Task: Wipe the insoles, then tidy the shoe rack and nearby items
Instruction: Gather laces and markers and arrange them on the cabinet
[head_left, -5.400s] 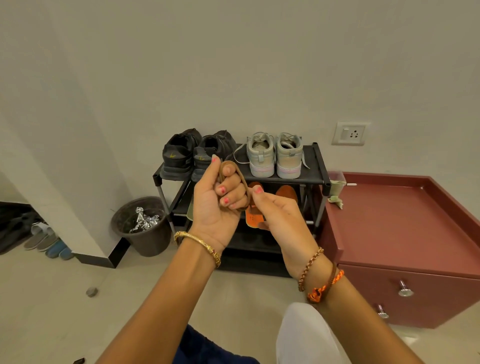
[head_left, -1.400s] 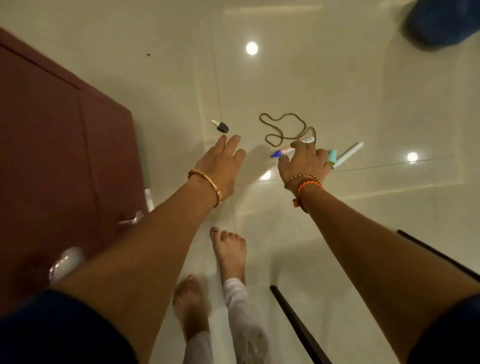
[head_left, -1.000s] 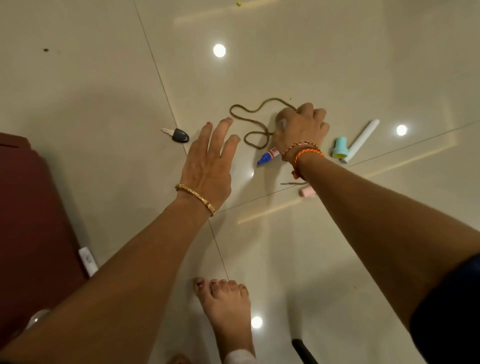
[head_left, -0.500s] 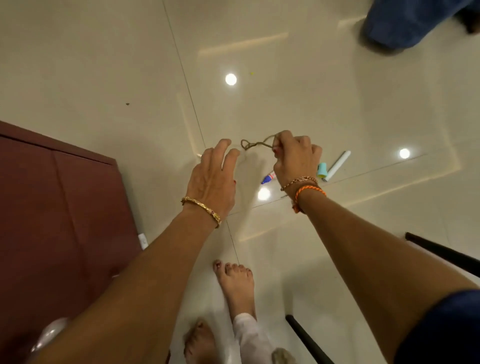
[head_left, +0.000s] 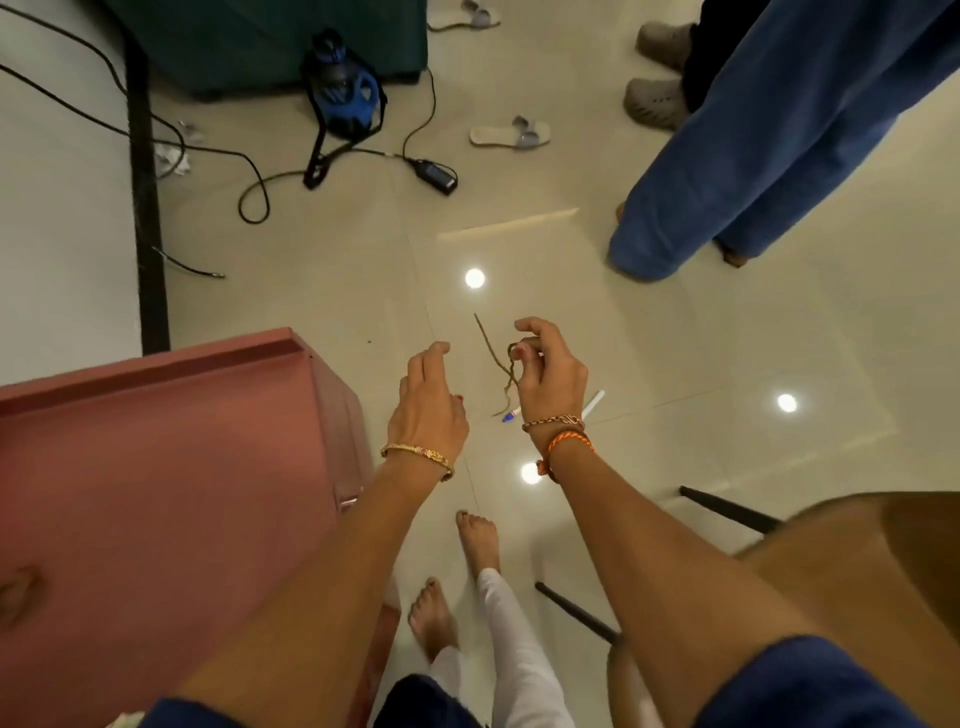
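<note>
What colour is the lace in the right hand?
Brown: the lace hangs from the right hand, head view.

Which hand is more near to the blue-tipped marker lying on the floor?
Right. The right hand, pinching the brown cord, hangs almost directly over the marker, whose tip shows beside its wrist. The left hand is open, off to the marker's left.

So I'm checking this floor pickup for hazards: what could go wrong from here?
The brown lace hangs loose from the right hand, pinched only at the fingertips, so it could slip out or tangle. The blue-capped marker and white pen lie on the glossy floor just ahead of the bare feet, where stepping forward could roll one underfoot. The black cables trail across the floor farther on, a possible trip.
</note>
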